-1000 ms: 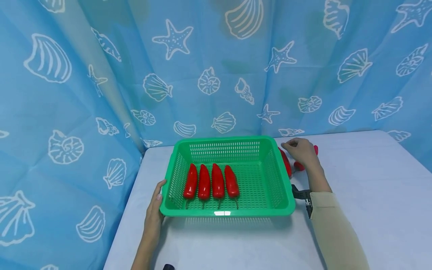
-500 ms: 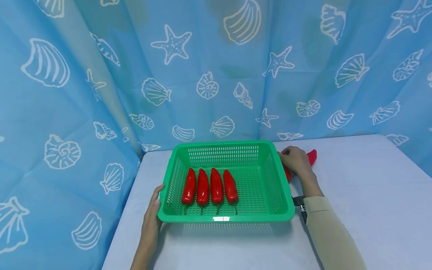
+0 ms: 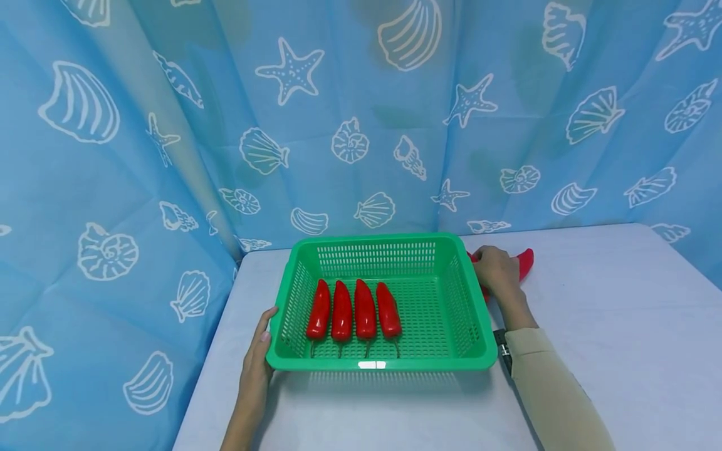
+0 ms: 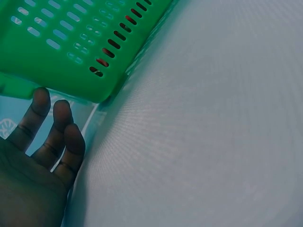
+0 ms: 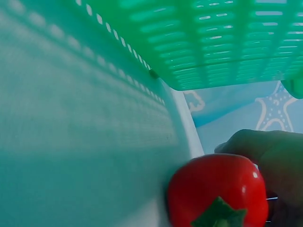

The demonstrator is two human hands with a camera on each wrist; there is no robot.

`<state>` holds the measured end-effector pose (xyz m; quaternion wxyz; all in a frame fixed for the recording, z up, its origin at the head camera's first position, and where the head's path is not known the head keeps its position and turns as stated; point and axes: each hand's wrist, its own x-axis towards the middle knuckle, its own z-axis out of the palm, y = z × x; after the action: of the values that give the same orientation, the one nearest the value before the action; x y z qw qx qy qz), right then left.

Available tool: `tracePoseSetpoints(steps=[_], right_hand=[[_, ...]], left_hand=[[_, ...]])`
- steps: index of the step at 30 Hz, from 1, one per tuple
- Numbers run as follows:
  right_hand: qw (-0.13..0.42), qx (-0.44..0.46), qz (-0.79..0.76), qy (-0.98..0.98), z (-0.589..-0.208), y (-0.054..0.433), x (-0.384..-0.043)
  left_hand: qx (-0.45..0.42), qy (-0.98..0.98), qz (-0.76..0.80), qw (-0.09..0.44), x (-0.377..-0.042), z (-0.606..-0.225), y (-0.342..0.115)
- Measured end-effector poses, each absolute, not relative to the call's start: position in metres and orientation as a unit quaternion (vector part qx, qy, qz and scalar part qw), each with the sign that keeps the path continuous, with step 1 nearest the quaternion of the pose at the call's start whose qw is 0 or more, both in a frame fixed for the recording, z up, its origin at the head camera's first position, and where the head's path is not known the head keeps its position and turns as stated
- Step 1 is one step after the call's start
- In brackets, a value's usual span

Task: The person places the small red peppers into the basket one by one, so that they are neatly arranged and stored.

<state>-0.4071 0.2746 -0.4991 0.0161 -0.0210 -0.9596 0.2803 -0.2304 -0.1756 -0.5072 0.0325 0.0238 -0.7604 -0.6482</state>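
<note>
A green plastic basket (image 3: 383, 363) holds several red chili peppers (image 3: 365, 313) laid side by side, stems toward me. My left hand (image 3: 257, 354) rests at the basket's left side, fingertips at the outer wall beneath the rim. In the left wrist view its fingers (image 4: 61, 116) are loosely bent and spread. Just outside the basket's right wall, my right hand (image 3: 499, 269) is lowered over another red chili pepper (image 5: 218, 187), fingers curled at its side. The right wrist view shows that pepper's rounded stem end and green cap; its tip is hidden there.
One more red chili pepper (image 3: 526, 263) pokes out on the far side of my right hand. Behind the white-covered table (image 3: 609, 332) hangs a blue curtain (image 3: 350, 81) with white shell prints, which also runs along the left.
My right hand has come down over the pepper beside the basket, its fingers moving from above it to its side. The left hand has stayed at the basket.
</note>
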Motion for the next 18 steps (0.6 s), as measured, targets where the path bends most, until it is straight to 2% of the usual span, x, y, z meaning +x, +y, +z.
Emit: tracePoseSetpoints(steps=[13,18], right_hand=[[0.06,-0.045,0.377,-0.923,-0.49,0.279,-0.396],[0.058,-0.062,0.401,-0.912,-0.483,0.284,-0.387]], left_hand=[[0.025,-0.762,-0.646,0.028,-0.229,-0.506,-0.176],[0.028,-0.762,-0.646,0.028,-0.23,-0.506,-0.176]])
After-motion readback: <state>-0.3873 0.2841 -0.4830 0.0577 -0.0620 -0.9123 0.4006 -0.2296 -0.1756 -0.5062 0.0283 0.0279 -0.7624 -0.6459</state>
